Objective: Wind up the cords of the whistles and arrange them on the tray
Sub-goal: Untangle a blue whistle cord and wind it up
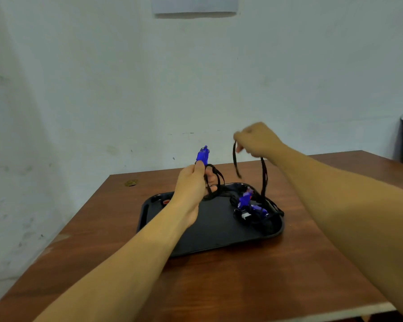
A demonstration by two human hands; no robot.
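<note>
Left hand [191, 182] clenched round the base of a blue whistle [203, 155], held upright above the tray's [196, 238] 11 o'clock corner; a few black loops already hang off its fingers [199, 167]. Right hand [257, 140] raised at about 1 o'clock over the tray, fingers pinching the black cord [263, 177], which droops in a slack arc down to the pile. Two more blue whistles [244, 199] lie at the tray's 3 o'clock side in a tangle of cord; which strand belongs to which is hard to tell, motion blur. Small red item [166, 202] at the tray's 10 o'clock. Tray sits mid worktop [219, 287].

Handling: whistle is light, hard plastic, likely slick, so grip the body. Cord is soft, limp, snags easily; take it near the free end, keep light tension while wrapping, or loops will slip off.
</note>
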